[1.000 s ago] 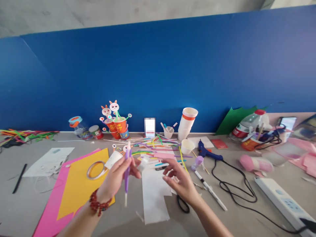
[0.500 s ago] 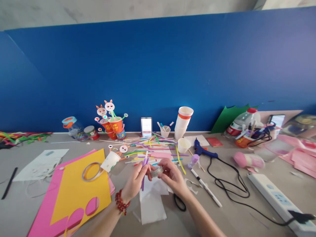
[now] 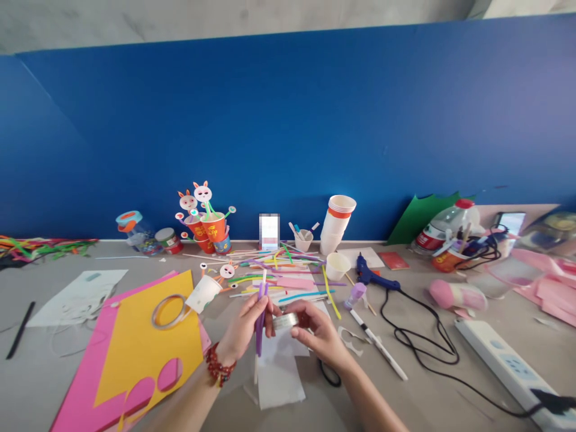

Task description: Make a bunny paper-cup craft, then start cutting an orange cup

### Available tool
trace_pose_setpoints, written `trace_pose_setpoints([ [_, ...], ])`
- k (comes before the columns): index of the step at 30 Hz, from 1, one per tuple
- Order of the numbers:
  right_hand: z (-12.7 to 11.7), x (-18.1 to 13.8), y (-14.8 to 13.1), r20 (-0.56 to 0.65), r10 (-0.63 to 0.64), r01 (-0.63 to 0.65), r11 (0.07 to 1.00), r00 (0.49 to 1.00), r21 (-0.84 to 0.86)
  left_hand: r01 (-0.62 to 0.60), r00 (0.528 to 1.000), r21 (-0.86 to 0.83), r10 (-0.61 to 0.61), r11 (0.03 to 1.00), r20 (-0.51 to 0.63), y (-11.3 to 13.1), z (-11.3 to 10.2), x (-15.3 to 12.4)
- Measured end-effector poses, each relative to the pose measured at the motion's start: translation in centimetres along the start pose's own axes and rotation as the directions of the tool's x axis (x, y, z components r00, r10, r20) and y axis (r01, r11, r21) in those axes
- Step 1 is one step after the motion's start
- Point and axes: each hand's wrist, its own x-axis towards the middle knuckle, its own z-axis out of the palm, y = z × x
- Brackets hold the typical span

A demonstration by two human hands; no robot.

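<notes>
One roll of clear tape (image 3: 285, 321) is held above the white paper (image 3: 281, 381) by the right hand (image 3: 321, 333), whose grip is closed on its rim. Purple pipe cleaners (image 3: 260, 336) and a pale stick (image 3: 264, 276) are clasped near upright in the narrow grip of the left hand (image 3: 243, 330). Handling of the tape seems the step in hand; whether its end is loosened cannot be told. A loose end and steady pipe cleaners appear called for. Beyond, a yellow pipe cleaner (image 3: 331, 295) is left on the surface (image 3: 423, 414).

Tape roll (image 3: 285, 322) glossy, clr plastic; wht paper (image 3: 279, 378) matt, smooth
</notes>
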Motion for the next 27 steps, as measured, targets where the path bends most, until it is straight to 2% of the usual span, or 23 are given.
trace_pose_setpoints([
  [4,-0.2,-0.2,-0.4,0.07,0.034,-0.042,0.992,0.997,0.116,0.061,0.998,-0.143,-0.059,0.988,0.022,-0.3,0.0,0.1],
  [7,-0.5,-0.3,-0.7,0.164,0.077,-0.12,0.956,0.983,0.268,0.094,0.993,-0.167,-0.08,0.982,0.085,0.0,0.1,0.0],
  [9,-0.7,-0.5,-0.7,0.159,0.087,-0.131,0.946,0.984,0.296,0.104,0.989,-0.148,-0.086,0.984,0.12,0.3,0.1,0.0],
  [11,-0.8,-0.6,-0.7,0.082,0.056,-0.072,0.974,0.995,0.216,0.058,0.993,-0.068,-0.051,0.996,0.107,0.6,0.1,-0.2],
  [13,-0.9,-0.7,-0.6,-0.032,-0.019,0.02,0.999,0.999,0.049,-0.031,0.998,0.088,0.026,0.996,0.056,0.8,0.2,-0.6],
  [16,-0.7,-0.7,-0.3,-0.132,-0.182,0.153,0.966,0.974,-0.207,-0.097,0.995,0.299,0.092,0.949,0.033,0.6,0.4,-1.4],
  [18,-0.4,-0.7,-0.1,-0.125,-0.268,0.22,0.927,0.955,-0.304,-0.102,0.994,0.381,0.108,0.919,0.006,0.1,0.7,-1.9],
  [21,-0.1,-0.7,0.4,-0.094,-0.316,0.258,0.885,0.944,-0.388,-0.122,0.982,0.473,0.174,0.873,-0.067,-0.5,1.1,-2.1],
  [27,-0.1,-0.9,1.2,-0.067,-0.325,0.249,0.827,0.943,-0.505,-0.129,0.984,0.527,0.173,0.84,-0.036,-0.5,1.2,-2.0],
])
